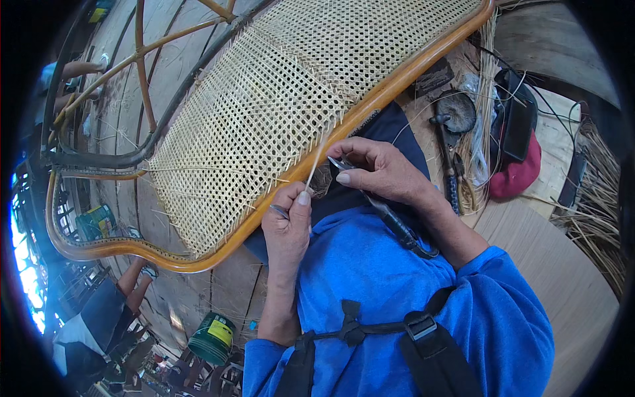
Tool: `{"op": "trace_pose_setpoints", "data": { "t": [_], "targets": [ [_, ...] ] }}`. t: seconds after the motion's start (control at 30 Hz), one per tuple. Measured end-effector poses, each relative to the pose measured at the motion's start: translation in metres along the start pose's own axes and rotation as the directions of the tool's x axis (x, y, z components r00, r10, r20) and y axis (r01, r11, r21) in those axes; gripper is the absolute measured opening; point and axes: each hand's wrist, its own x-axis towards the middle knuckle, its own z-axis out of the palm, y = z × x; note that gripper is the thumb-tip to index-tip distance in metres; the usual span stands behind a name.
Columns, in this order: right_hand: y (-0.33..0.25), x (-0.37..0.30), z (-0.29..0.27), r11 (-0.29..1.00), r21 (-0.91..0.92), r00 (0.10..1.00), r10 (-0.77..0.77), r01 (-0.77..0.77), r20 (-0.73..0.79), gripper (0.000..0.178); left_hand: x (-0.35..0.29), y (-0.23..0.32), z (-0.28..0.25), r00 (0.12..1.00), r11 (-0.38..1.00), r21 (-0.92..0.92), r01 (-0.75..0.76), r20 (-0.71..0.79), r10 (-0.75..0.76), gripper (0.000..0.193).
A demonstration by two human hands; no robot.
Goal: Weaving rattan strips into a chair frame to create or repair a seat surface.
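A curved wooden frame [390, 96] with woven cane mesh [264, 99] lies across in front of me. Close to its near rail, my left hand [289, 215] is closed, pinching a pale cane strand [312, 173] between thumb and fingers. A small metal piece [279, 212] also sticks out of this hand; its kind is hidden. My right hand [383, 171] is closed on a dark-handled tool [395, 225] with a shiny metal tip [340, 164]. That tip points at the strand and rail, and the handle runs back over my blue shirt.
Tools, including a dark hammer-like one [447, 162], lie at right beside a round dish [456, 111], a red cloth [519, 169] and a phone-like black device [520, 126]. Loose cane bundles [595, 212] lie far right. Green buckets [213, 339] stand at left, with other people nearby.
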Motion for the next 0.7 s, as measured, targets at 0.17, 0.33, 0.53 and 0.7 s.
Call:
{"op": "trace_pose_setpoints", "data": {
  "t": [0.17,0.33,0.53,0.7],
  "targets": [
    [0.006,0.009,0.001,0.996,0.012,0.995,-0.094,0.093,0.037,0.041,0.006,-0.002,-0.003,0.999,0.999,-0.024,-0.029,0.038,0.030,0.015],
    [0.006,0.009,0.003,0.984,0.172,0.994,-0.066,0.049,0.092,0.039,0.004,-0.009,-0.005,0.997,0.997,0.041,-0.060,0.052,0.058,0.015],
    [-0.003,0.004,-0.002,0.990,0.141,0.994,0.002,-0.017,0.108,0.039,0.003,-0.010,-0.006,0.999,1.000,0.004,0.013,0.044,-0.013,0.014],
    [0.009,0.011,-0.001,0.983,0.182,0.992,-0.046,0.023,0.121,0.039,0.007,-0.009,-0.008,0.999,0.999,0.045,-0.001,0.044,-0.001,0.014]
  ]
}}
